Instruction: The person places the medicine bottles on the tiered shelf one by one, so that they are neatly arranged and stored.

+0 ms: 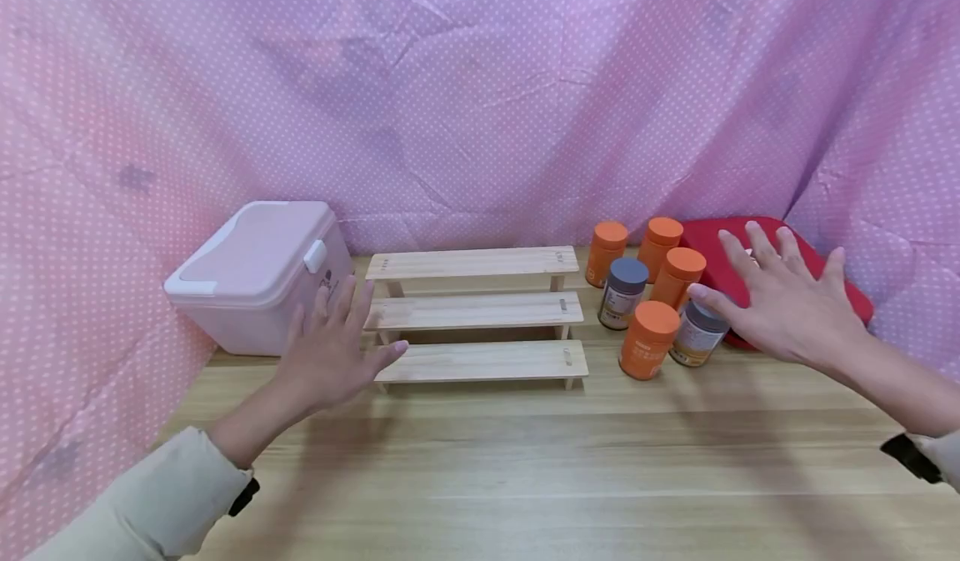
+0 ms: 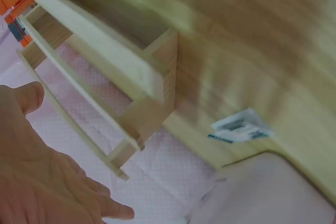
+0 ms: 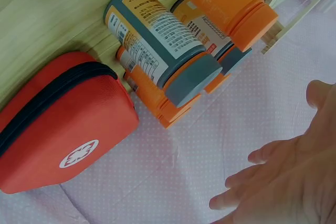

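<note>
My left hand (image 1: 326, 357), fingers spread, hovers between the pink lidded box (image 1: 258, 269) and the left end of a three-step wooden rack (image 1: 480, 361). Nothing is in its grasp. My right hand (image 1: 795, 303) is also spread and holds nothing, above the red zip case (image 3: 73, 129) with a white emblem. Left of that hand stands a group of bottles: several with orange caps, such as the front orange bottle (image 1: 648, 342), plus two grey-capped bottles, one nearer the rack (image 1: 623, 294) and one beside the red case (image 3: 157, 40). In the head view the right hand partly covers the case.
A small white packet (image 2: 241, 127) lies on the wooden table (image 1: 480, 478) near the box, visible in the left wrist view. Pink dotted cloth (image 1: 480, 102) hangs behind and at both sides. The rack's three boards rise toward the back.
</note>
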Motion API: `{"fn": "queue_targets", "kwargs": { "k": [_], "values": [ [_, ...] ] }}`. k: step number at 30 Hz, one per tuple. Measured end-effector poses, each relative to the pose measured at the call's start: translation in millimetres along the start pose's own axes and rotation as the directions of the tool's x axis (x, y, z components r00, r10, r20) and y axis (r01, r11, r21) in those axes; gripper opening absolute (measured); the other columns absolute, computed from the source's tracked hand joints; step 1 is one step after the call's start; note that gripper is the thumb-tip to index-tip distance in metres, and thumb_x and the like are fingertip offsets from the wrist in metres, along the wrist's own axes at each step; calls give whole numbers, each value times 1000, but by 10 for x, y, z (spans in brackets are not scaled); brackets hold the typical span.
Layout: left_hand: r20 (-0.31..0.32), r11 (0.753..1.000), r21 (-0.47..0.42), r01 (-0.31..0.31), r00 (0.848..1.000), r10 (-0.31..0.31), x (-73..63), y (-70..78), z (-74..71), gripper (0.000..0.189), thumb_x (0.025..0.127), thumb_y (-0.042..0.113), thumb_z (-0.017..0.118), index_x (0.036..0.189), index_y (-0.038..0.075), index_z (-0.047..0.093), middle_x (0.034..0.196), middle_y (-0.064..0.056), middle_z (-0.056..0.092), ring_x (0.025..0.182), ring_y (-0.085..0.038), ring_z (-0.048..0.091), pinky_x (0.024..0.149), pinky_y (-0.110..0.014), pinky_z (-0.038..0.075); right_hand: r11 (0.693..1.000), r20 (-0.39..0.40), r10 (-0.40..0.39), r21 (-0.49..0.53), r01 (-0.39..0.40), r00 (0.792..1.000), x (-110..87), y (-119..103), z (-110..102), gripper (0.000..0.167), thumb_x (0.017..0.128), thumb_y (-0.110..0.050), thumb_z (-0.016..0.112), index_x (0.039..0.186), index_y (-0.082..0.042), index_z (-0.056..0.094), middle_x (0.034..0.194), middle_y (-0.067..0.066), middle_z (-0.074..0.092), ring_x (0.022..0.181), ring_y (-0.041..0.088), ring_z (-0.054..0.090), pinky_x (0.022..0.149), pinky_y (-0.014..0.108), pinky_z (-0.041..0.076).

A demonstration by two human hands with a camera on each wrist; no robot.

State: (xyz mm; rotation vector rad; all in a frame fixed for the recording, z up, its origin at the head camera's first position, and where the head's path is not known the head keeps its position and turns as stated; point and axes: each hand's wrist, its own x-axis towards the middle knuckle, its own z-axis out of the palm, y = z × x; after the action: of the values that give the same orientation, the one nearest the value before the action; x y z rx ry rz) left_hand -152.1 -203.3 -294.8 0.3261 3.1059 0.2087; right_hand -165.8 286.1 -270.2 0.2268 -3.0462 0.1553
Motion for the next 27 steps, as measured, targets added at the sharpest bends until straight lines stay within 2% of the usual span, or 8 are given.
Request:
{"fn": "queue_targets", "kwargs": {
  "k": [6, 10, 14, 17, 20, 22, 27],
  "values": [
    [-51, 999, -27, 25, 998, -27, -44, -9, 173, 99, 89, 72, 39, 155, 8, 2, 157, -25, 11, 140, -50, 9, 106, -69, 11, 999, -37, 13, -33, -14, 999, -29, 53, 31, 95, 90, -69, 39, 153, -3, 12, 149, 34, 23, 134, 53, 22, 97, 75, -16],
    [-78, 993, -103, 64, 994, -72, -93, -6, 271, 94, 90, 66, 47, 153, 3, 14, 150, -29, 27, 134, -50, 27, 98, -69, 30, 998, -73, 16, -55, -20, 997, -51, 83, 75, 95, 88, -70, 42, 151, -2, 21, 142, 33, 35, 124, 54, 34, 99, 76, 0],
    [-47, 972, -195, 130, 989, -142, -150, -17, 319, 90, 91, 64, 48, 148, -2, 27, 138, -34, 41, 121, -51, 45, 84, -65, 43, 999, -93, 17, -26, -20, 995, -67, 112, 118, 91, 91, -67, 43, 148, 2, 29, 139, 34, 38, 121, 54, 34, 95, 72, 14],
    [1, 954, -252, 160, 986, -165, -178, -39, 353, 90, 91, 63, 49, 148, -3, 26, 137, -35, 43, 120, -52, 46, 86, -64, 43, 999, -82, 37, 28, -35, 996, -78, 137, 153, 86, 93, -62, 43, 146, 5, 30, 137, 37, 38, 120, 56, 34, 92, 72, 20],
    [51, 931, -316, 184, 983, -177, -191, -65, 404, 91, 91, 60, 53, 148, -3, 23, 140, -33, 41, 124, -51, 42, 93, -64, 39, 995, -56, 52, 84, -48, 997, -88, 171, 188, 83, 95, -57, 44, 145, 7, 29, 136, 38, 38, 118, 59, 34, 87, 73, 26],
    [70, 913, -357, 196, 981, -183, -196, -84, 444, 91, 90, 58, 56, 149, -3, 23, 140, -32, 42, 125, -50, 42, 95, -63, 38, 988, -16, 62, 143, -59, 998, -95, 194, 201, 83, 96, -56, 45, 147, 8, 25, 138, 39, 35, 119, 60, 31, 87, 74, 26],
    [15, 886, -428, 181, 981, -193, -209, -143, 519, 81, 90, 46, 65, 145, -3, 31, 134, -31, 49, 121, -48, 47, 94, -61, 40, 945, 84, 78, 312, -100, 993, -102, 233, 239, 85, 97, -53, 45, 148, 8, 17, 138, 39, 34, 121, 56, 33, 93, 71, 29]
  ]
}}
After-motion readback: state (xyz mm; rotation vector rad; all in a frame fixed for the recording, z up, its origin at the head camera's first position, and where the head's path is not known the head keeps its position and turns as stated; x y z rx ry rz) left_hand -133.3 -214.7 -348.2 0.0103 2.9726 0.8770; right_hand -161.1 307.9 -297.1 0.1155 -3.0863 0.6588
